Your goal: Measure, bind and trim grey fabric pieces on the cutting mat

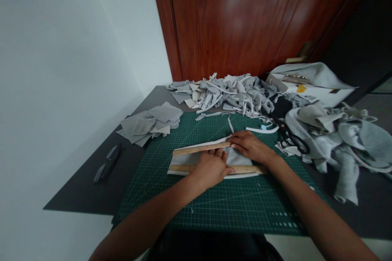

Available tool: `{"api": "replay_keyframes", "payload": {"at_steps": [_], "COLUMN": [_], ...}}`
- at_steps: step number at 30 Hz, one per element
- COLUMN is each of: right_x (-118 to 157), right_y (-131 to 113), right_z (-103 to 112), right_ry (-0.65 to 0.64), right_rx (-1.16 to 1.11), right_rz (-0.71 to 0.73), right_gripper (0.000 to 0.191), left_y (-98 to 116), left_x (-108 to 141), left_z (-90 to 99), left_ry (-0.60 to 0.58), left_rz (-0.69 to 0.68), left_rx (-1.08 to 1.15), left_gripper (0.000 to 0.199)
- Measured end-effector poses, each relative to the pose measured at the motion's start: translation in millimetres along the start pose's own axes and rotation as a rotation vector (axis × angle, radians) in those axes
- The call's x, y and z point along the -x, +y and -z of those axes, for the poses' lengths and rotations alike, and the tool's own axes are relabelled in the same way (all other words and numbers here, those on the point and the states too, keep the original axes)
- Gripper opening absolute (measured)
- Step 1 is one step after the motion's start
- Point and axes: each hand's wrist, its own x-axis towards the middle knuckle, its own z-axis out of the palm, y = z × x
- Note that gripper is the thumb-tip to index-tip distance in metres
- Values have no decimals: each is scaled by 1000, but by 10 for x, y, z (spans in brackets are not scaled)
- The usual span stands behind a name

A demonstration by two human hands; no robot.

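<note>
Frame centre: pale-grey flat fabric piece (183, 160), thin straight wooden upper ruler (196, 148) across it, long axis left-right, rising rightward. Right hand (248, 146) nearest, fingers bunched at its right end, grip unclear. Left hand (213, 166) below, fingers slightly apart, pressing.

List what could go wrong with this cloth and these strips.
The upper wooden strip might pivot, since the right hand touches only its right end.

The grey cloth could pucker under the left hand.

The black scissors, lying near the right forearm, might get knocked.
</note>
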Motion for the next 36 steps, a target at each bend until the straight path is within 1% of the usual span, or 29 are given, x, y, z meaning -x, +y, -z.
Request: {"api": "replay_keyframes", "payload": {"at_steps": [2, 4, 7, 9, 11, 12, 14, 17, 19, 21, 23, 27, 30, 33, 36], "right_x": [0, -1, -4, -10, -24, -34, -55, -80, -89, -92, -95, -110, -129, -137, -125], "right_y": [6, 3, -32, -89, -181, -240, -368, -529, -581, -594, -596, -667, -769, -850, -900], "right_z": [-10, -11, 17, 51, 76, 78, 58, -19, -71, -103, -116, -104, -66, -10, 28], "right_ry": [-8, -9, 1, 2, 6, 8, 12, 8, 14, 24, 23, -12, -57, -114, -170], "right_rx": [18, 24, 23, 28, 47, 56, 39, -74, -130, -157, -202, -296, -327, -349, -386], "right_rz": [1, 8, 22, 38, 52, 58, 86, 170, 200, 201, 202, 226, 241, 226, 232], "right_gripper": [38, 37, 36, 33, 31, 31, 32, 34, 37, 43, 42, 29, 21, 17, 14], "left_y": [3, -1, -15, -40, -97, -141, -265, -509, -660, -764, -815, -853, -905, -949, -942], "left_x": [-22, -34, -38, -44, -58, -68, -90, -113, -117, -119, -126, -159, -184, -190, -182], "left_z": [27, 45, 55, 49, 31, 18, -17, -79, -114, -133, -141, -158, -180, -191, -194], "left_ry": [-1, 14, 99, 130, 110, 92, 59, 34, 34, -3, -16, 19, 30, 72, 104], "left_rz": [-22, -54, -64, -25, 19, 34, 26, -49, -44, -29, -2, 38, 30, 23, -41], "left_rx": [-30, -43, -40, -14, 27, 50, 93, 145, 165, 177, 183, 197, 217, 236, 270], "left_gripper": [46, 38, 32, 34, 39, 38, 33, 32, 35, 35, 37, 44, 44, 43, 38]}}
